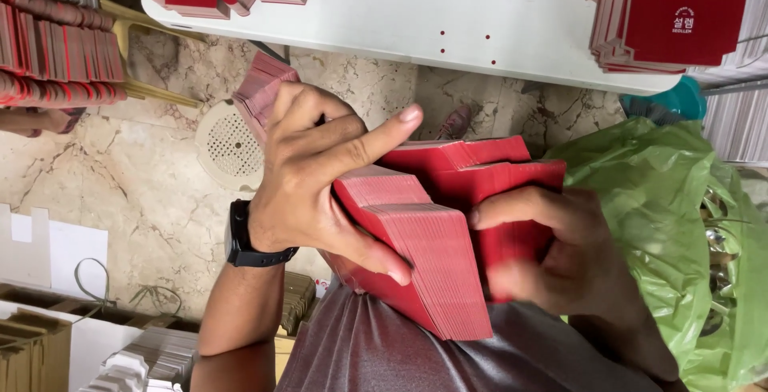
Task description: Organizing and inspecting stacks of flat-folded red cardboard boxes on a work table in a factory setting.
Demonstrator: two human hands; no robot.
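both hands hold a thick stack of flat red die-cut cardboard box blanks (436, 260) just above the person's lap, over a grey-maroon cloth (376, 352). the stack's long axis runs from upper left to lower right in the picture: one end fans out past the wrist at upper left, the other ends in a squared block of edges at lower right, with the layered edges turned toward the camera. tabs of the blanks stick out toward the upper right.

the left hand (312, 176), with a black watch (240, 236) on its wrist, wraps the stack from the left, fingers curled over the top and thumb pressed on the edge face. the right hand (560, 260) clasps the stack's right side, fingers closed on the red card, slightly blurred.

near it lies a green plastic bag (664, 200). a white table (448, 8) above carries more red blanks (680, 12). the floor is beige marble (152, 192).
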